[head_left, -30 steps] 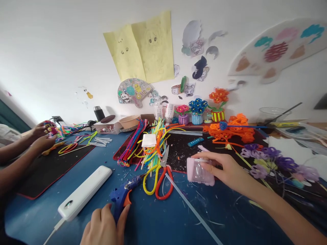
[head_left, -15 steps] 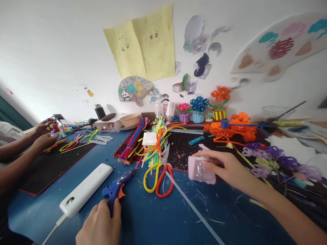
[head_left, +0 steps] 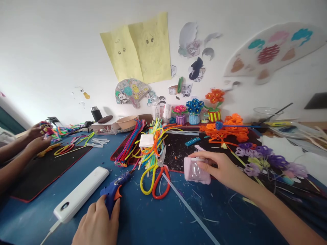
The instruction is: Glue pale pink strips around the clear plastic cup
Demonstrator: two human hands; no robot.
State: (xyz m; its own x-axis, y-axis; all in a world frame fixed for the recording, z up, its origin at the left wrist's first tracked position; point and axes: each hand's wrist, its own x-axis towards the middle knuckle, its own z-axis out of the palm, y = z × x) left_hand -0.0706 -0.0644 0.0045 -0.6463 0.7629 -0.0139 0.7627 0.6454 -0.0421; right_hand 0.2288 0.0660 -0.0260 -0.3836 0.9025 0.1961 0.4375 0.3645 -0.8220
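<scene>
My left hand is wrapped round the handle of a blue glue gun with an orange trigger; its nozzle points away, towards the pipe cleaners. In my right hand is a small clear plastic cup, tipped on its side and partly covered in pale pink pipe cleaner. My thumb and fingers grip it by the rim. Between my hands lie scissors with one yellow and one red handle loop. A long translucent glue stick runs from them towards me.
Bundled pipe cleaners lie ahead, with a white square on top. A white power bank with a cable sits at left. Purple flowers and orange flowers lie at right. Another person's hands work at far left.
The view has shifted slightly, so the things on the table appear a little further left. Both hands keep their holds on the glue gun and the cup.
</scene>
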